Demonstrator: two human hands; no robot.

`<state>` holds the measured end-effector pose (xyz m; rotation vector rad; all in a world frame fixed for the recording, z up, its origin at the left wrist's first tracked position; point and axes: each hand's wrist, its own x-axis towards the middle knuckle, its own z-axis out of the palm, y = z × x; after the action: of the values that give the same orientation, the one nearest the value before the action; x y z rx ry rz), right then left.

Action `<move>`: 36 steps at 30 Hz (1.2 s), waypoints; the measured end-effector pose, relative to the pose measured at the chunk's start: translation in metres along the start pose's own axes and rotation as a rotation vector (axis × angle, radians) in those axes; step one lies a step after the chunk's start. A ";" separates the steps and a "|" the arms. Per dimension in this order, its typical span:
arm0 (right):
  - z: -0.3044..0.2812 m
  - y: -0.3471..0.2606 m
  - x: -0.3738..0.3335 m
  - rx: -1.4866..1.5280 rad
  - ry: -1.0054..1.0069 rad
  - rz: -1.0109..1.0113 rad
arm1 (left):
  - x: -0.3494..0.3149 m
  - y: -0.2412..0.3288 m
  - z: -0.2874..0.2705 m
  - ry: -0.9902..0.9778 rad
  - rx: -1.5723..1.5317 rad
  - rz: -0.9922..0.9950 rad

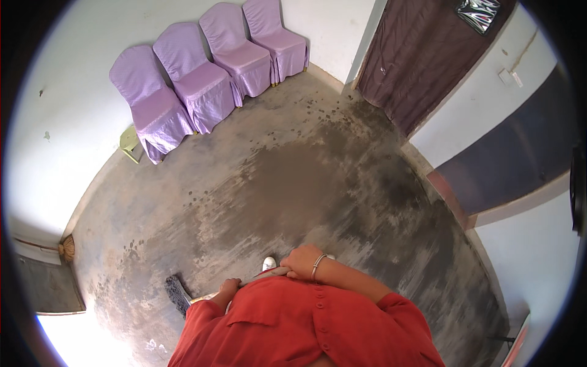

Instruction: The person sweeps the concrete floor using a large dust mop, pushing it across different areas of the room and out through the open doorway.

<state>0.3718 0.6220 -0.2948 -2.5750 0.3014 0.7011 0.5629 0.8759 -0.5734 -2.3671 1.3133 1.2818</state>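
Note:
A long-handled floor brush slants across the front of my body, its pale handle (pixel 263 276) running from my right hand down to the left. Its dark, bristly-looking head (pixel 178 296) lies on the floor at my left side. My right hand (pixel 302 261), with a bracelet at the wrist, is closed around the upper end of the handle. Lower down, my left hand (pixel 228 290) grips the same handle, partly hidden by my red sleeve. Dark wet patches and splashes spread over the grey concrete floor (pixel 293 183) ahead of me.
Several chairs in lilac covers (pixel 191 82) line the far left wall, beside a small yellow-green stool (pixel 129 142). A brown curtain (pixel 422 55) hangs in a doorway at the far right. Near the left wall is a straw broom (pixel 67 248), by a bright opening.

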 end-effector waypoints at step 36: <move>-0.218 0.616 -0.244 0.112 0.389 0.423 | 0.376 0.651 -0.302 -0.023 0.167 0.616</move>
<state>0.0614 0.0010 -0.2252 -2.5455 1.0003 0.2963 0.3526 0.0974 -0.4940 -1.8889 2.1479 1.2508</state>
